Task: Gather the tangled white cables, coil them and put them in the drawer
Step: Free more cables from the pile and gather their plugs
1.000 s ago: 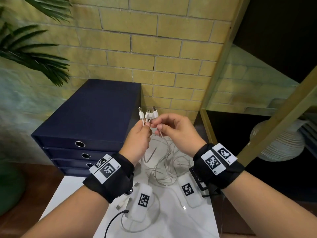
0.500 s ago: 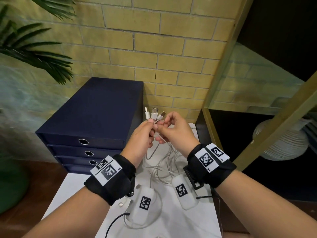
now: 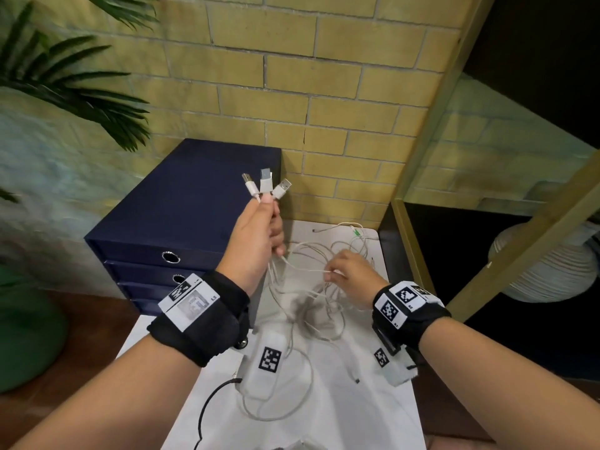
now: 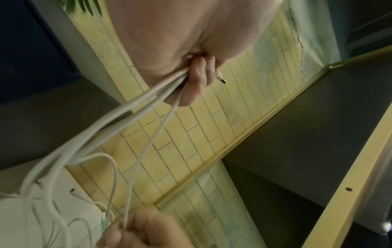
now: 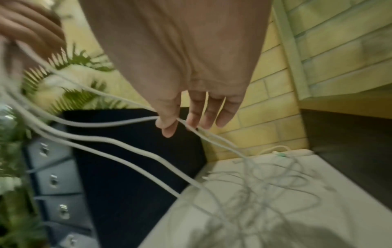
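cables (image 3: 305, 280): white, one plug tipped green
USB plugs (image 3: 265, 183): white shells, silver metal ends
drawer unit (image 3: 181, 216): dark navy, silver ring pulls
worktop (image 3: 367, 414): plain white
wall (image 3: 292, 76): yellow brick, darker mortar lines, pale bluish-green patches at left
wrist bands (image 3: 207, 323): black, with white tags bearing black square-code patterns
white pods (image 3: 264, 362): same black-and-white code marks
plant (image 3: 65, 89): dark green fronds
frame (image 3: 519, 248): mustard yellow
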